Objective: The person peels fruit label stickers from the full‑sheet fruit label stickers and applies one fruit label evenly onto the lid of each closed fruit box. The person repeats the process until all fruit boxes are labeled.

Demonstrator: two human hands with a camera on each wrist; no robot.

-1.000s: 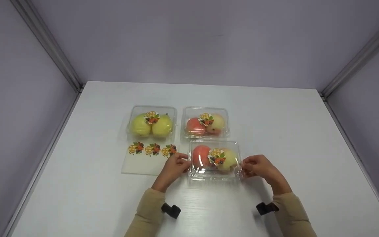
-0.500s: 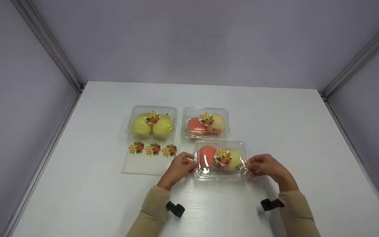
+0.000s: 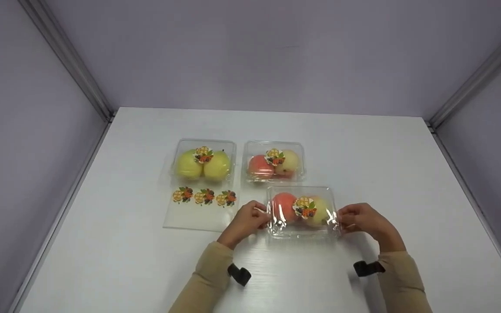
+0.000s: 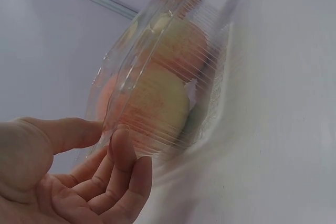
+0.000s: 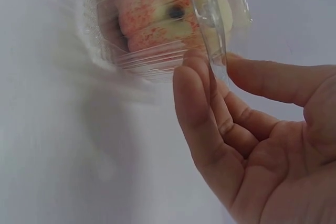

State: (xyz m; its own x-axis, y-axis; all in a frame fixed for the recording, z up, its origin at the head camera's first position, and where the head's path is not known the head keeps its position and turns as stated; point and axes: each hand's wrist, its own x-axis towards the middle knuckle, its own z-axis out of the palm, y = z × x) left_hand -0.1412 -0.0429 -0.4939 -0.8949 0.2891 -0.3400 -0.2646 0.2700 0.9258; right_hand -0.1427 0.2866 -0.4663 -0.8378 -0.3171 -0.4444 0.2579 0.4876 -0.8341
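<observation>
Left hand [image 3: 247,221] and right hand [image 3: 360,219] pinching opposite end rims of the clear fruit clamshell [image 3: 302,211], low over the worktop [image 3: 389,174], just in front of the second apple box [image 3: 273,161]. Best kept level, pinched lightly by the rims, clear of the sticker sheet [image 3: 198,208].

The clear plastic clamshell box [image 3: 302,211] is gleaming glossy, its walls ribbed. The white table [image 3: 385,174] is looking smooth and matt.
</observation>
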